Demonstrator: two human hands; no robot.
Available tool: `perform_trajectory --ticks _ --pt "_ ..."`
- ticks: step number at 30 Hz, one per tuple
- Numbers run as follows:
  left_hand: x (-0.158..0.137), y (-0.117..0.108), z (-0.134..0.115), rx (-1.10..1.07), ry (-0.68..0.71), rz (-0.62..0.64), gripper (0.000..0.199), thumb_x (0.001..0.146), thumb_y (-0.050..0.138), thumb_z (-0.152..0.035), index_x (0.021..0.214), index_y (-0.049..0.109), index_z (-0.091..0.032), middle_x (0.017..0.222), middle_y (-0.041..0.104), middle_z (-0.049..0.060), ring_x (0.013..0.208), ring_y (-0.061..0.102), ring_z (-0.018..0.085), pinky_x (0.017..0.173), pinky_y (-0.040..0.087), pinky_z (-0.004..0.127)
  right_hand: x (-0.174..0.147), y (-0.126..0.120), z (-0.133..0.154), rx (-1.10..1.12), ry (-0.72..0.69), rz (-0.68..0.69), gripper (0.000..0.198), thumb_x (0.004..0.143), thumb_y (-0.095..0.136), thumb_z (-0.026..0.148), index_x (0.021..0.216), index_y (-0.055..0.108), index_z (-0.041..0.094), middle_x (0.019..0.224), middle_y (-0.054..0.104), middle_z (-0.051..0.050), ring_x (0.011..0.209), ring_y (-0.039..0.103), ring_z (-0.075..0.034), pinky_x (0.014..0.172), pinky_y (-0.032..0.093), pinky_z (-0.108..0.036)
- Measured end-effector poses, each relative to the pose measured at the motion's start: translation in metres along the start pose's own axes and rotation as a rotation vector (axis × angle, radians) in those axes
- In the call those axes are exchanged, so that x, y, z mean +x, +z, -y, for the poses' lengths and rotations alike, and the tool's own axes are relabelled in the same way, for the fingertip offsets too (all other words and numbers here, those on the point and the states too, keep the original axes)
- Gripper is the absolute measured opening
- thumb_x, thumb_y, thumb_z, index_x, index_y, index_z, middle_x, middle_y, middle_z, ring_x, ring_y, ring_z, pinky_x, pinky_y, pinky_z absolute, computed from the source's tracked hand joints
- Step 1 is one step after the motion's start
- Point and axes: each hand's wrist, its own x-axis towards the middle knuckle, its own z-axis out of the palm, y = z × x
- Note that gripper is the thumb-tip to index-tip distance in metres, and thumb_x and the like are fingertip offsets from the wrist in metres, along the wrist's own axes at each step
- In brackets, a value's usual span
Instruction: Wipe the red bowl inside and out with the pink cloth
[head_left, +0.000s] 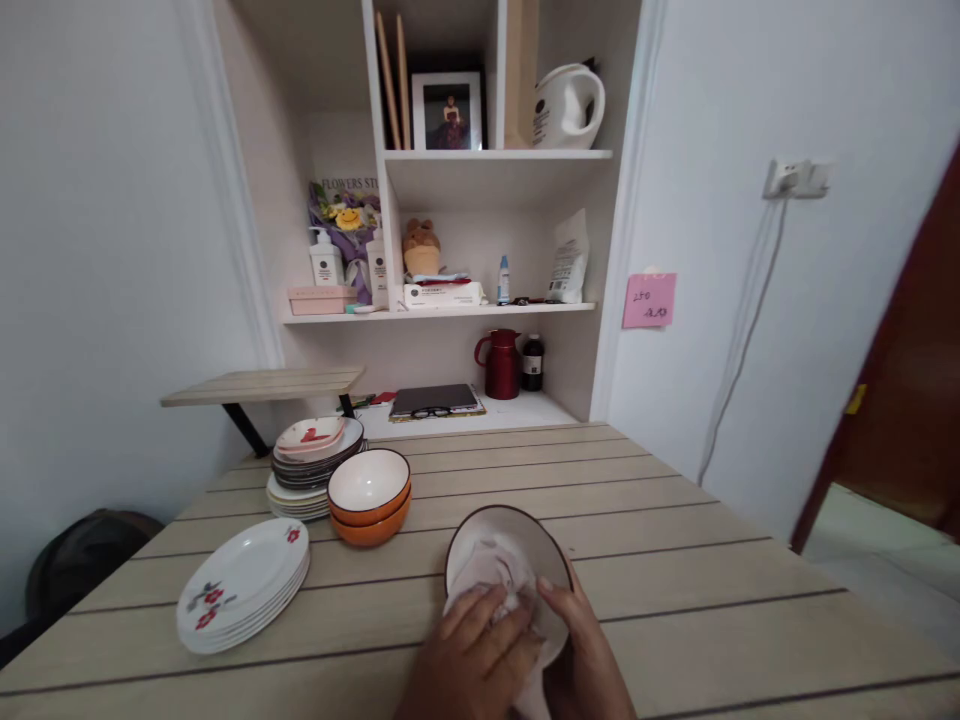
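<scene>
A bowl (pixel 536 535) with a pale inside and a dark rim is tilted toward me at the front of the table. My right hand (pixel 589 650) grips its right side, thumb over the rim and the other fingers hidden beneath. Inside the bowl, my left hand (pixel 480 650) presses a crumpled whitish cloth (pixel 487 565) against the surface, its fingers bent over the fabric. Part of the cloth hangs down between the two hands. Left of them are two stacked orange bowls (pixel 371 515) and a stack of white oval plates (pixel 244 580) with red flowers.
Behind the oval plates stands a taller stack of mixed plates (pixel 315 470), with a heart-patterned dish (pixel 311 435) on top. A small raised shelf (pixel 262 385) overhangs the table's back left. Farther back are a closed laptop (pixel 435 400), a red jug (pixel 502 365) and a dark bottle (pixel 532 362).
</scene>
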Motion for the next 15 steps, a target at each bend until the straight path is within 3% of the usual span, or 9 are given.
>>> perform_trajectory --ticks 6,11,15 --pt "-0.012 -0.006 0.024 0.004 0.08 0.026 0.02 0.107 0.053 -0.026 0.111 0.072 -0.023 0.127 0.074 0.004 0.122 0.067 0.022 0.12 0.04 0.043 -0.004 0.011 0.002 -0.006 -0.042 0.075 0.075 0.066 0.089 0.035 0.137 0.067 0.027 0.114 0.082 -0.008 0.107 0.073 -0.037 0.096 0.055 -0.049" --pt "-0.008 0.001 0.012 0.045 0.021 -0.102 0.033 0.109 0.041 -0.02 0.109 0.073 -0.018 0.12 0.078 0.004 0.118 0.071 0.021 0.119 0.043 0.039 -0.005 0.013 0.006 0.003 -0.011 0.086 0.075 0.065 0.091 0.034 0.136 0.067 0.03 0.114 0.081 -0.007 0.11 0.073 -0.037 0.101 0.053 -0.05" --pt "0.003 0.012 -0.008 0.065 -0.133 -0.164 0.047 0.111 0.029 -0.018 0.108 0.076 -0.019 0.11 0.081 0.0 0.104 0.076 0.017 0.108 0.054 0.028 -0.006 0.004 0.003 -0.011 0.065 0.027 0.074 0.065 0.093 0.034 0.134 0.067 0.032 0.09 0.082 -0.003 0.095 0.076 -0.032 0.093 0.058 -0.047"
